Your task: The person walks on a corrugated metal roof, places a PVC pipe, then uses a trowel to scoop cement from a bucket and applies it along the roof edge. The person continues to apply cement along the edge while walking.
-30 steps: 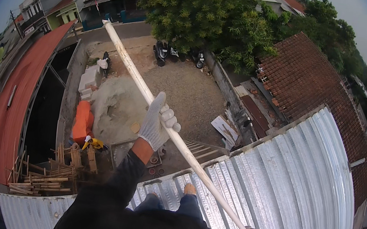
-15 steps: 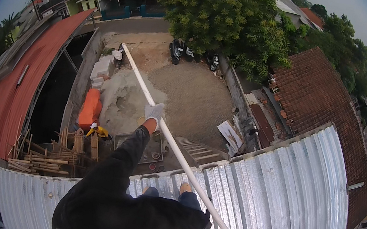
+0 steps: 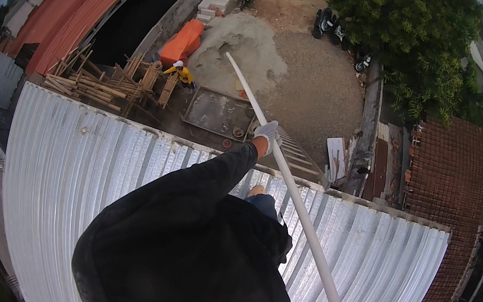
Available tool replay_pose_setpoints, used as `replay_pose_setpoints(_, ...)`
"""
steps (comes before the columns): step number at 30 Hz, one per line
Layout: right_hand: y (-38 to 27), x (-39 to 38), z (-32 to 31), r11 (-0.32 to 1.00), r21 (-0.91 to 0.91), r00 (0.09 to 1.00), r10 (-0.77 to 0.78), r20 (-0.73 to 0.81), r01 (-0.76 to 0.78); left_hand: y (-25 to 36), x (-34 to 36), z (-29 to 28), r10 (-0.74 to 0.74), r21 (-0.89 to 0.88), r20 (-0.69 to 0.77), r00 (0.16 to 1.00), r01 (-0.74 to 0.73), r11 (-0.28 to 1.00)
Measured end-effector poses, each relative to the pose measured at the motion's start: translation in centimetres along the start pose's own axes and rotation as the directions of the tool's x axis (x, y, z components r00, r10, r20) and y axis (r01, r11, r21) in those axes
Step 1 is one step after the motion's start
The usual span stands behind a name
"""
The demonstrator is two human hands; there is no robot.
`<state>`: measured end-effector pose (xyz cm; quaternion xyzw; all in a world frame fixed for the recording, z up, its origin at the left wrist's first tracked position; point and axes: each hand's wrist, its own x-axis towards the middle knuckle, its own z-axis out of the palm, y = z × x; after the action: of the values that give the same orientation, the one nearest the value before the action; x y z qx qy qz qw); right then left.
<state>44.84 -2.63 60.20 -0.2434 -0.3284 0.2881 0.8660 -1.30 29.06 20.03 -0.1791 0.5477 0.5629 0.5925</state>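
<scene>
Left hand point(image 3: 266, 133) curls fingers round a white pole point(image 3: 316, 245) (right hand: cannot tell), roof edge point(image 3: 384, 209) near, open gravel point(image 3: 326, 95) beyond.

Pole point(image 3: 312, 235) blks R; rm over roof point(image 3: 61, 173) L.

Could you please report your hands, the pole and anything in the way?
Left hand gripping white pole; right hand out of view. Pole slants over metal roof, past its edge. Person in yellow below, left of pole.
</scene>
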Motion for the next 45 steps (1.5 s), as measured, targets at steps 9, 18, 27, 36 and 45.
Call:
replay_pose_setpoints(9,10.7,7.5,8.8,0.950,0.025,0.922,0.294,0.253,-0.310,-10.6,-9.6,6.1,-0.181,-0.450,0.261,0.948,0.285,0.846)
replay_pose_setpoints(18,16.3,12.0,18.2,0.867,0.081,0.693,0.333,0.639,-0.491,-3.5,-0.9,-1.7,-0.046,-0.555,0.081,0.996,0.083,0.828)
replay_pose_setpoints(27,35.2,-2.3,25.3,0.800,-0.233,0.485,0.536,0.691,-0.552,3.5,0.4,-3.7,-0.066,-0.699,0.173,0.983,0.169,0.695)
replay_pose_setpoints(36,40.9,-5.7,28.4,0.791,-0.085,0.607,0.528,0.594,-0.606,3.8,14.1,-11.9,-0.125,-0.633,0.057,0.991,0.133,0.763)
replay_pose_setpoints(45,61.5,-21.1,12.9,0.741,-0.407,0.560,0.670,0.486,-0.533,-6.2,32.6,-16.0,-0.179,-0.818,0.157,0.971,0.229,0.528)
